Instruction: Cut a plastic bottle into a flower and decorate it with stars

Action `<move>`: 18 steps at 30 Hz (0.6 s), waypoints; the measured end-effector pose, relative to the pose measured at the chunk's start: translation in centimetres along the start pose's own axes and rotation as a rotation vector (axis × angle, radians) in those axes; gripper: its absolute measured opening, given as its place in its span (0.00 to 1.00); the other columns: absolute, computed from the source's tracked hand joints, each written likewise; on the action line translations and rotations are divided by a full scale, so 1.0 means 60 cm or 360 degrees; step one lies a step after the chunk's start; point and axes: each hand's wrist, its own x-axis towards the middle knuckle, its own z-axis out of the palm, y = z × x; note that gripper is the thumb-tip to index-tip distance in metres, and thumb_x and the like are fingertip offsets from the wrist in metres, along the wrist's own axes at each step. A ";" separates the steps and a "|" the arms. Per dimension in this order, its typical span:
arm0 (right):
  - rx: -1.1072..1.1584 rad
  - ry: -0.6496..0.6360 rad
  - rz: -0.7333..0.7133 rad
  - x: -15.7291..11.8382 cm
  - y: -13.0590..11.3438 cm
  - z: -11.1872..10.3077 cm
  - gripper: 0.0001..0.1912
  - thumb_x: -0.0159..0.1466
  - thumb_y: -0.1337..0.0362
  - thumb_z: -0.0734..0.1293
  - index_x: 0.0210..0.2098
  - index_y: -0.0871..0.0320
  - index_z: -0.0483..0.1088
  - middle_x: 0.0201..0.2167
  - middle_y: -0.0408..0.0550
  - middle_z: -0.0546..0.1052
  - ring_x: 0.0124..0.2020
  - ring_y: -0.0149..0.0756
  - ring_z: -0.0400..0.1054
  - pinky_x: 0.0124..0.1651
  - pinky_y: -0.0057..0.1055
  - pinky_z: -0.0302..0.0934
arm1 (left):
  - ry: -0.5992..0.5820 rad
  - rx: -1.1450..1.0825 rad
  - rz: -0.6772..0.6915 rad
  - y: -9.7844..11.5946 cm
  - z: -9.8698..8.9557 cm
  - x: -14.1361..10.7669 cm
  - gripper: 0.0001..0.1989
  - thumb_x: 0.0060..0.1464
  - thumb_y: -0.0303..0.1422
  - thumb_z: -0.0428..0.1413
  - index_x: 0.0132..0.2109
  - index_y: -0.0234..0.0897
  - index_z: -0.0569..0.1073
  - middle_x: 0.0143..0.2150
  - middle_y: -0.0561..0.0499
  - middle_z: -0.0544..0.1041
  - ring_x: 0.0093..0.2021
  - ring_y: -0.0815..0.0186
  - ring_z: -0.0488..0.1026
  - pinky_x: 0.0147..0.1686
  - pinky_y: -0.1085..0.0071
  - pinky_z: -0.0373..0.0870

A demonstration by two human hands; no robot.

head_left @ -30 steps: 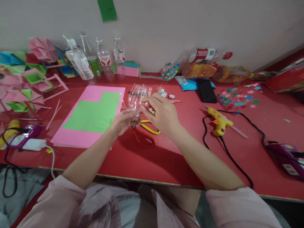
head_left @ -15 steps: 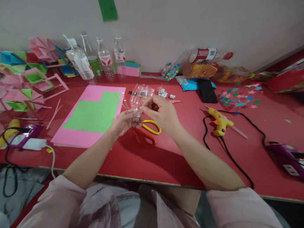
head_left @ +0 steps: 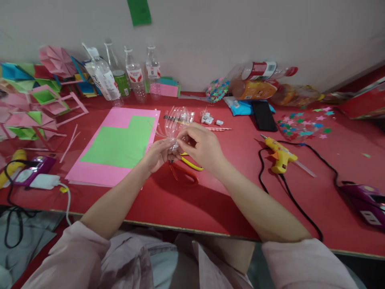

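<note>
A clear plastic bottle piece, cut into thin curved strips, is held up over the table's middle. Its strips fan away from me, and its narrow ridged end lies between my hands. My left hand is closed around that narrow end from the left. From the right, my right hand pinches at the base of the strips with thumb and forefinger. Scissors with one red and one yellow handle lie beneath the hands, their blades hidden. Left of them, green paper rests on pink sheets.
A yellow glue gun with a black cord lies at right, near a phone and a star-covered clear piece. Plastic bottles line the wall. Folded paper crafts fill the left. A purple power strip sits far right.
My right hand has turned slightly and lowered over the yellow scissor handle. The strips of the bottle piece stand more rounded and spread. The camera view has shifted a little.
</note>
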 end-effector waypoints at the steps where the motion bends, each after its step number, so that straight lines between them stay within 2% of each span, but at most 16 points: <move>1: -0.0049 0.0003 -0.0027 -0.001 0.001 0.002 0.04 0.60 0.69 0.63 0.28 0.57 0.67 0.27 0.42 0.67 0.29 0.29 0.60 0.32 0.28 0.53 | 0.0005 -0.0002 -0.0001 0.001 0.000 0.000 0.12 0.46 0.37 0.59 0.32 0.30 0.73 0.22 0.50 0.75 0.22 0.70 0.74 0.24 0.77 0.70; 5: -0.0179 0.0022 -0.0126 -0.006 0.001 0.008 0.06 0.61 0.68 0.61 0.28 0.58 0.67 0.28 0.43 0.67 0.29 0.29 0.60 0.32 0.28 0.53 | 0.0032 0.0008 -0.0004 0.002 0.001 0.000 0.11 0.47 0.37 0.58 0.31 0.30 0.72 0.22 0.49 0.75 0.22 0.70 0.73 0.25 0.76 0.71; 13: -0.0099 0.0211 -0.0094 -0.004 0.000 0.002 0.04 0.60 0.71 0.62 0.29 0.57 0.64 0.27 0.42 0.67 0.28 0.28 0.60 0.32 0.27 0.54 | -0.0015 0.0020 -0.0007 0.001 0.003 -0.002 0.11 0.46 0.36 0.57 0.33 0.29 0.72 0.24 0.49 0.76 0.22 0.69 0.73 0.24 0.76 0.70; 18: -0.0055 0.0187 -0.0073 -0.002 0.001 0.001 0.04 0.60 0.70 0.62 0.31 0.56 0.66 0.27 0.42 0.67 0.29 0.29 0.61 0.34 0.28 0.55 | -0.0004 0.0033 -0.0007 0.003 -0.001 -0.001 0.12 0.46 0.36 0.57 0.34 0.29 0.73 0.24 0.48 0.76 0.23 0.69 0.73 0.24 0.76 0.69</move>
